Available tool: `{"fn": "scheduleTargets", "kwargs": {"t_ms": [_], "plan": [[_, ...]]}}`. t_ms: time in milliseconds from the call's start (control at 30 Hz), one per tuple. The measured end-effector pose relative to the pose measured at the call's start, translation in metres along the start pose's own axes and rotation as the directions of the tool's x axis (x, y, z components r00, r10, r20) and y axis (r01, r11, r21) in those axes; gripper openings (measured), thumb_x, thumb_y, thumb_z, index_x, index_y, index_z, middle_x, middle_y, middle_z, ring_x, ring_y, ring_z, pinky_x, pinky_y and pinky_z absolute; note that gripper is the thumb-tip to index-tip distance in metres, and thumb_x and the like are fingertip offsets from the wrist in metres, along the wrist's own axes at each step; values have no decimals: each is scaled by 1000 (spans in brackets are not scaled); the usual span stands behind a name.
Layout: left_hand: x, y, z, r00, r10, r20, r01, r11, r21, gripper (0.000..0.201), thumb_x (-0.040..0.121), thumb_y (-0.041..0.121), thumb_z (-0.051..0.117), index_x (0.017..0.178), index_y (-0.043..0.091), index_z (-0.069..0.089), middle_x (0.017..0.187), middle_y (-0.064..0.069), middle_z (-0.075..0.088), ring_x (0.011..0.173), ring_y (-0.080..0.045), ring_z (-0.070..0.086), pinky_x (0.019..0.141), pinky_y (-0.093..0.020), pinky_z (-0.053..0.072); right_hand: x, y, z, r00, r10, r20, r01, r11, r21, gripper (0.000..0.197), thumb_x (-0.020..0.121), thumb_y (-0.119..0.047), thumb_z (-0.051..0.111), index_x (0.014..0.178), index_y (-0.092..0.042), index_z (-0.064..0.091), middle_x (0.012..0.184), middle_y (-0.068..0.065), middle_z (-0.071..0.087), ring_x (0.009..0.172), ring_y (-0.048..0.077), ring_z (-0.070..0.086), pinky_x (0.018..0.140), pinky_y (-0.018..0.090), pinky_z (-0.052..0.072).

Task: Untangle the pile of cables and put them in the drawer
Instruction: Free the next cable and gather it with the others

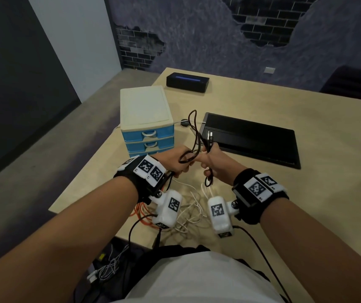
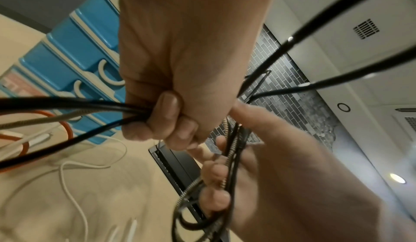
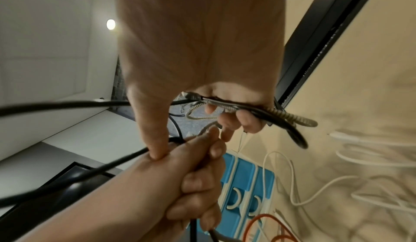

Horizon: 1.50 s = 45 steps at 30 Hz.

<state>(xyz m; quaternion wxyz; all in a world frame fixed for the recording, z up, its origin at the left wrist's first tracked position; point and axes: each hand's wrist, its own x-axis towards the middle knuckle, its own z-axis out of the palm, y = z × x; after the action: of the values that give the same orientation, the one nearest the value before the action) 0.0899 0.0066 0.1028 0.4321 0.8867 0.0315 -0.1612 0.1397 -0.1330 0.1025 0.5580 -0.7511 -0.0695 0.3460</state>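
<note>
A dark braided cable (image 1: 193, 125) is held folded in loops above the table, its plug ends (image 1: 210, 136) sticking up. My left hand (image 1: 180, 164) grips one bunch of its strands (image 2: 126, 108) in a fist. Right beside it my right hand (image 1: 213, 159) grips the other bunch (image 3: 238, 106), with a loop hanging below (image 1: 208, 181). The two hands touch. A pile of white cables (image 1: 191, 212) and an orange cable (image 1: 141, 215) lies on the table under my wrists. The blue and cream drawer unit (image 1: 146, 119) stands just beyond my left hand, its drawers closed.
A flat black tray or pad (image 1: 251, 138) lies on the table to the right of my hands. A black box with a blue strip (image 1: 187, 82) sits at the far edge. More cables and a charger (image 1: 107, 270) hang below the table's near edge.
</note>
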Motion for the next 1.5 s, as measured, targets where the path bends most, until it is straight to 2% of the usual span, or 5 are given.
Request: {"fn": "scheduleTargets", "kwargs": {"t_ms": [467, 800, 967, 1100, 1500], "plan": [[-9, 10, 3, 994, 23, 108, 4, 970, -243, 39, 104, 26, 33, 71, 12, 49, 39, 8, 46, 36, -4, 35, 40, -16, 33, 12, 3, 6, 905, -312, -289, 348, 934, 84, 20, 92, -7, 62, 98, -13, 44, 82, 6, 45, 62, 11, 42, 49, 17, 41], [-12, -48, -1, 981, -151, 119, 144, 988, 59, 40, 94, 45, 51, 66, 19, 63, 55, 2, 58, 55, -13, 54, 63, -20, 45, 11, -17, -17, 842, -367, -395, 455, 877, 154, 5, 100, -7, 45, 99, -11, 46, 73, 0, 56, 47, 3, 45, 45, 21, 37], [-28, -80, 2, 972, -233, 41, 222, 958, 179, 34, 98, 33, 50, 109, 4, 62, 87, -8, 66, 84, -31, 62, 70, -30, 44, 20, -22, -59, 795, -338, -503, 473, 866, 165, 10, 93, -11, 47, 103, -9, 48, 68, -1, 47, 50, 10, 41, 53, 27, 37], [-24, -83, -3, 966, -259, -3, 254, 945, 206, 40, 97, 41, 48, 68, 18, 61, 64, -4, 66, 49, -6, 58, 51, -15, 43, 25, -17, -69, 749, -321, -579, 471, 873, 126, 31, 81, -16, 46, 110, -4, 50, 79, 9, 51, 59, 16, 45, 62, 32, 42], [-21, -63, -9, 957, -242, 159, 290, 803, -521, 37, 100, 37, 41, 76, 10, 49, 54, -1, 39, 41, -13, 40, 45, -21, 36, 21, -30, -67, 646, -500, -577, 546, 831, -108, 15, 84, -17, 42, 97, -25, 41, 93, 15, 56, 80, 26, 55, 73, 41, 47]]}}
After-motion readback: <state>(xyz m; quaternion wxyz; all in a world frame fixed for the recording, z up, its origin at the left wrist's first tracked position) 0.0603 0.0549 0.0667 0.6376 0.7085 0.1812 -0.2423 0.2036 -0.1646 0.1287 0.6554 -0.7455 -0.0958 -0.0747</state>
